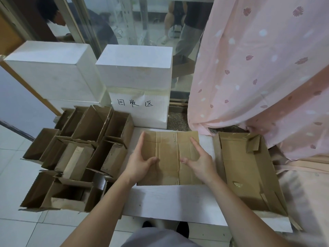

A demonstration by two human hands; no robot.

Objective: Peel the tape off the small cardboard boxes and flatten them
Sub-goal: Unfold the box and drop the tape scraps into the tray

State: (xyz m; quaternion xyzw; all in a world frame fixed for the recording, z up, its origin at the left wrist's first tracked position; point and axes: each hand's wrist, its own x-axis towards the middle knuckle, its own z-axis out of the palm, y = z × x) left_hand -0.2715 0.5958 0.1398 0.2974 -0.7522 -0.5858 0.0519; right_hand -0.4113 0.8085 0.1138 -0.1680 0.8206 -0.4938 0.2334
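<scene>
A flattened small cardboard box (169,154) lies on the white board (178,202) in front of me. My left hand (140,159) rests on its left part, fingers straight and thumb spread toward the middle. My right hand (197,159) rests on its right part in the same way, thumb pointing left. Both hands press flat on the cardboard. To the left, several small open cardboard boxes (78,154) stand packed together on the floor.
A large shallow cardboard tray (249,175) lies at the right on the board. White foam boxes (135,68) stand behind, one with a handwritten label (135,103). A pink curtain (258,68) hangs at the right. People stand beyond the glass.
</scene>
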